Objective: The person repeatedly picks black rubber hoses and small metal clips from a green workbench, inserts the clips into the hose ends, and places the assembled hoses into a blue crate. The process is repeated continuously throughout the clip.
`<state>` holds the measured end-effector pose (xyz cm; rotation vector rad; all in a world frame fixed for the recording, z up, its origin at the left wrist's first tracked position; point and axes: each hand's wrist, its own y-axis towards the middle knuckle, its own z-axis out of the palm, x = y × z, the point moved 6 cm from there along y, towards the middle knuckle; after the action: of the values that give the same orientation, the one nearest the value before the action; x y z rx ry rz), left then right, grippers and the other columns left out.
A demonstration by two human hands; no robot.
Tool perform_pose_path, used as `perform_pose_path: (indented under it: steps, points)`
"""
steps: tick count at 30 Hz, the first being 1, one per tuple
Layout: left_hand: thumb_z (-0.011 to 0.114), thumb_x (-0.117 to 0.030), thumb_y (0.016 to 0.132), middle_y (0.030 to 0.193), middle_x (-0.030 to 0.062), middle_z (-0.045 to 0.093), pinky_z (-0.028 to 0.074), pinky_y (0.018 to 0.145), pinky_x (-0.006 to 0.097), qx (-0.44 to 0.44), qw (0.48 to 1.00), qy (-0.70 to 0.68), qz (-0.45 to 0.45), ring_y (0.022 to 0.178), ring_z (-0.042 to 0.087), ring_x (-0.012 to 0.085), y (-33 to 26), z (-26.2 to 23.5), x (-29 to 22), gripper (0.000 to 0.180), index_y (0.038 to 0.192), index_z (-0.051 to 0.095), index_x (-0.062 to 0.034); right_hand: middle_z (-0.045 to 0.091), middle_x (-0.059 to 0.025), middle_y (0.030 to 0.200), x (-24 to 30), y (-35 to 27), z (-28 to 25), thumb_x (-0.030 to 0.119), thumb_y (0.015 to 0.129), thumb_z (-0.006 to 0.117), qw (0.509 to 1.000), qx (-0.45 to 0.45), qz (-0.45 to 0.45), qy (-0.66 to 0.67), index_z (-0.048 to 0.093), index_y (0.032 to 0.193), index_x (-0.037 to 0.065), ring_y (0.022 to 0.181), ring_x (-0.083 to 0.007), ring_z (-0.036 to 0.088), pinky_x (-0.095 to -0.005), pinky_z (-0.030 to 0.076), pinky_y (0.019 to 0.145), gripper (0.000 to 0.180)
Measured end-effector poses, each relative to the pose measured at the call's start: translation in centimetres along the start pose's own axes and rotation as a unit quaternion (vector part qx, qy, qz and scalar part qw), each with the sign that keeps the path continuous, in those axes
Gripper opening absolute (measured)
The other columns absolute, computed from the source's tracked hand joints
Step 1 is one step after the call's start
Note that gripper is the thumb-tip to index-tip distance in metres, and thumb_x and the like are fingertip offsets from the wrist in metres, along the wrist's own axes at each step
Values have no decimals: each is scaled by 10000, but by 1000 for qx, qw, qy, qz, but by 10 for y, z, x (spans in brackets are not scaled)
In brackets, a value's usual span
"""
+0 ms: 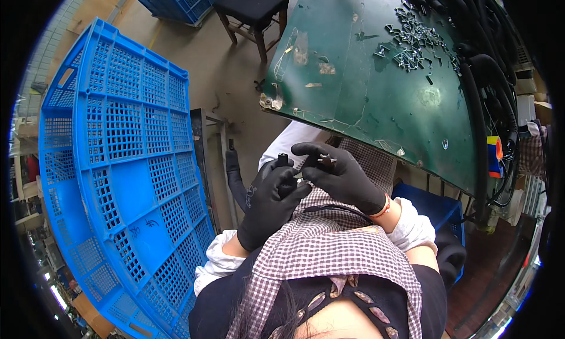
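Observation:
My left hand (266,202), in a black glove, is closed around a black hose (283,159). One end of the hose stands up out of the fist; a black length with a narrower tip also shows to the left of that hand, seemingly the same hose. Just to the right, my gloved right hand (347,177) pinches a small metal clip (327,159) between thumb and fingers, with the index finger stretched toward the hose end. Both hands are in front of my checked apron (347,248), short of the table edge. The clip and hose are apart.
A green table (365,98) with a worn edge lies ahead to the right. On it are a heap of metal clips (412,42) and a bundle of black hoses (485,74). Blue crates (132,180) stand close on my left. A dark stool (252,7) is farther off.

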<state>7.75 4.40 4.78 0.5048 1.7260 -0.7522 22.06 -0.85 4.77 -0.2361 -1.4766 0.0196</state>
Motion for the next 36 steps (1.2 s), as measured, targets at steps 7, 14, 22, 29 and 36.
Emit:
perform_pose_path:
  steps: [7,14,22,29,36]
  points:
    - [734,-74,805,981,203,591,503,690,367,-17,974,131,182,792,634,292,6,-7,3,281,1060,650,6,680,-49,869,-1,1,2,111,853,709,994,3,50,-101,639,1147,-18,781,-102,608,-268,505,721,328]
    - [748,-6,688,1035,228,596,517,779,421,24,961,178,212,930,638,377,6,1,-12,348,1023,654,0,675,-138,731,1,6,0,327,776,795,963,77,134,-221,681,913,-47,664,-170,639,-321,497,635,415]
    - [735,-43,675,1029,235,615,510,758,441,39,964,146,216,914,641,397,2,3,-5,381,1043,645,-11,711,-150,829,-11,-5,3,338,827,746,982,85,159,-51,683,1013,-45,745,-180,666,-330,520,704,430]
    - [773,-84,677,1074,234,616,515,791,436,58,958,144,242,938,644,373,1,7,3,464,1116,636,-24,710,-140,838,2,-6,-1,304,835,754,966,95,195,-137,682,1011,-41,764,-165,661,-325,525,715,394]
    - [860,-190,708,1142,211,588,498,885,376,26,998,-53,11,1059,612,277,-9,10,28,664,1255,544,18,681,-34,854,7,-6,-30,88,817,764,976,45,213,-31,671,999,-21,803,-66,610,-236,512,742,232]
